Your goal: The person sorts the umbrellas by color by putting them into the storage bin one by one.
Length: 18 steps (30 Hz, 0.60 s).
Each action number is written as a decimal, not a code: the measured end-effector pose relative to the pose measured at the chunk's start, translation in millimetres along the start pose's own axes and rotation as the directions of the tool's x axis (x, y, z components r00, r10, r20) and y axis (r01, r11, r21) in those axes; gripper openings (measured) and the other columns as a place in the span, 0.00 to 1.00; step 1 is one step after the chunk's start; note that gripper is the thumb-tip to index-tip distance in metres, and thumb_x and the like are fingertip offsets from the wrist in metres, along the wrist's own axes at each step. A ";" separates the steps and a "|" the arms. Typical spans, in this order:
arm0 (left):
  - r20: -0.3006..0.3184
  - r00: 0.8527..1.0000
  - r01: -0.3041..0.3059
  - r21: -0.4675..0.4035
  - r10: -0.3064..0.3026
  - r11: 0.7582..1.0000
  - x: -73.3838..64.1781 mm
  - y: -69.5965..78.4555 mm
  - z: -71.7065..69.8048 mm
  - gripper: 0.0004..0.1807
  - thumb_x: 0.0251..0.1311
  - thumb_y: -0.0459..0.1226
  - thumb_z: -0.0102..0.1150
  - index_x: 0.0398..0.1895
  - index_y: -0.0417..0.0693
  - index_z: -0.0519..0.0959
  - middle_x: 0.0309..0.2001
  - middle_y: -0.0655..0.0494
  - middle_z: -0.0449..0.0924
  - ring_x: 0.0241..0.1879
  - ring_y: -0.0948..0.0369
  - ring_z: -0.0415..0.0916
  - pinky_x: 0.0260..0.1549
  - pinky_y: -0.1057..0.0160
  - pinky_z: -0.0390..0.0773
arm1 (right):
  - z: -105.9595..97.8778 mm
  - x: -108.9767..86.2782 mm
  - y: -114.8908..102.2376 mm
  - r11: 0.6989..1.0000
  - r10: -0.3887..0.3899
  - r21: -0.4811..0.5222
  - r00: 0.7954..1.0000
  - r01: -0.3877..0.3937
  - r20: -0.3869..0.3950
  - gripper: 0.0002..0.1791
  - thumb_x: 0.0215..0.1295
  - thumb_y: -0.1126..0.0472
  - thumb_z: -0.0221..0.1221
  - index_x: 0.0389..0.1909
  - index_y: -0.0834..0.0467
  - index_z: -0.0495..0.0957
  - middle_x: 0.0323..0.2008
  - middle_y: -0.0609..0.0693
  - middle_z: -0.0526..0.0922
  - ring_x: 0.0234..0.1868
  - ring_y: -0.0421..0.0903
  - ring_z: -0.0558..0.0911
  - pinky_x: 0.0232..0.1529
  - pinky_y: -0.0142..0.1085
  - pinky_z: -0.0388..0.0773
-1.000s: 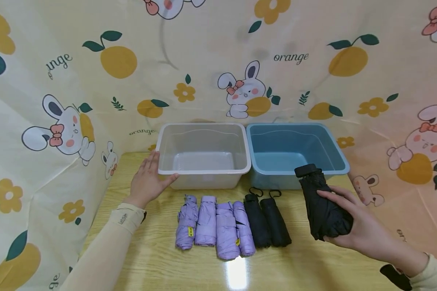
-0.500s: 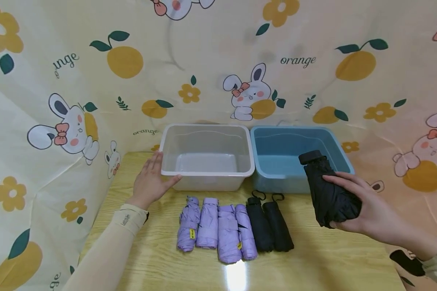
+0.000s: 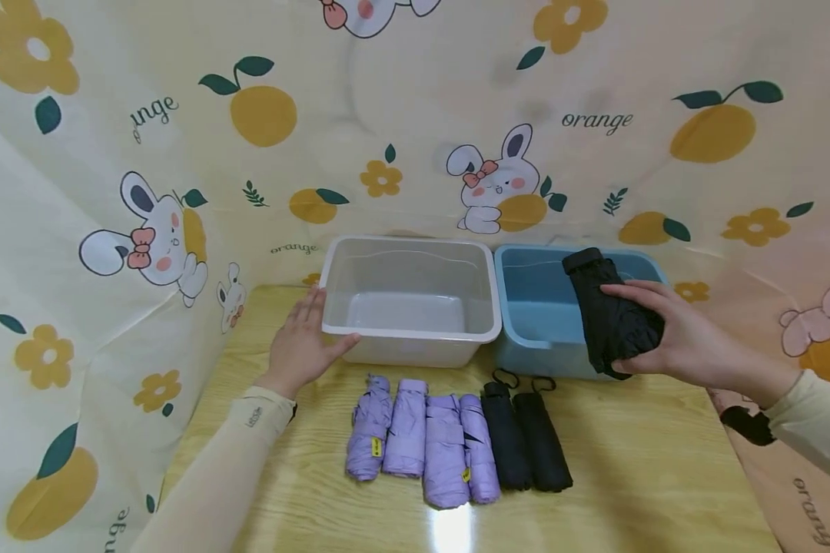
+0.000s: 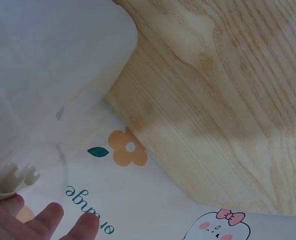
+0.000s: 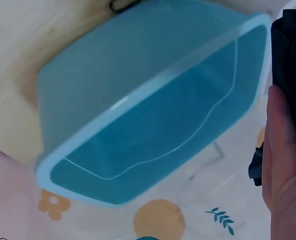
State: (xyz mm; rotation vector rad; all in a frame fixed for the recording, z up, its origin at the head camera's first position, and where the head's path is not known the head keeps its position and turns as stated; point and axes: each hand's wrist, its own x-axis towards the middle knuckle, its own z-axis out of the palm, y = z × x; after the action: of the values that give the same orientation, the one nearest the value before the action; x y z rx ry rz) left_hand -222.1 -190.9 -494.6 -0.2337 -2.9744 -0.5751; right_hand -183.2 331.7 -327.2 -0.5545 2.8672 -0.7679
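Observation:
My right hand (image 3: 685, 334) grips a folded black umbrella (image 3: 612, 319) above the front right part of the blue bin (image 3: 539, 349). In the right wrist view that umbrella (image 5: 292, 60) shows only at the right edge, beside the fingers. My left hand (image 3: 303, 346) rests with extended fingers against the left front corner of the white bin (image 3: 415, 349). Just in front of the bins lie several folded purple umbrellas (image 3: 406, 430) in a row. Two more black umbrellas (image 3: 541, 442), with cord loops at their tops, lie at the row's right end.
Both bins stand side by side at the back of the wooden table (image 3: 636, 461). Behind them hangs a cloth (image 3: 401, 100) printed with rabbits and oranges, which also runs along both sides. Nothing is seen inside the white bin.
My right hand has carried the black umbrella upward and forward, from in front of the blue bin to over it. The left hand stays at the white bin. The head view has shifted slightly.

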 end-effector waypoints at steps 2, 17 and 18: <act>0.000 1.000 -0.004 0.005 0.004 1.000 1.5 0.5 1.1 0.62 0.58 0.75 0.45 0.80 0.40 0.42 0.79 0.44 0.40 0.75 0.39 0.44 0.67 0.41 0.58 | -0.4 12.3 5.5 1.000 0.008 -0.011 1.000 -0.008 0.022 0.59 0.40 0.52 0.82 0.76 0.50 0.61 0.72 0.66 0.53 0.64 0.74 0.60 0.47 0.69 0.69; -0.027 1.000 -0.001 0.020 0.002 1.000 1.7 1.4 2.0 0.61 0.58 0.74 0.47 0.80 0.42 0.43 0.80 0.45 0.38 0.75 0.40 0.45 0.60 0.37 0.66 | 20.0 94.4 34.9 0.994 0.097 -0.059 0.980 -0.088 0.174 0.59 0.44 0.44 0.79 0.76 0.54 0.58 0.71 0.70 0.52 0.53 0.65 0.70 0.44 0.54 0.75; -0.028 1.000 0.002 0.021 -0.001 1.000 1.1 0.5 1.7 0.61 0.58 0.73 0.47 0.80 0.42 0.43 0.80 0.45 0.38 0.75 0.40 0.45 0.60 0.37 0.66 | 22.8 99.7 36.0 0.994 0.098 -0.061 0.978 -0.088 0.184 0.59 0.44 0.44 0.79 0.76 0.54 0.59 0.71 0.70 0.52 0.53 0.65 0.71 0.44 0.53 0.75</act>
State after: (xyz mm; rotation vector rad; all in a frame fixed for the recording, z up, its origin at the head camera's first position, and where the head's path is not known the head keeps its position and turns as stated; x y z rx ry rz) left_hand -223.3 -189.7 -495.8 -0.2200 -2.9521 -0.5430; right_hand -282.1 312.4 -367.2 -0.4672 2.7243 -0.5943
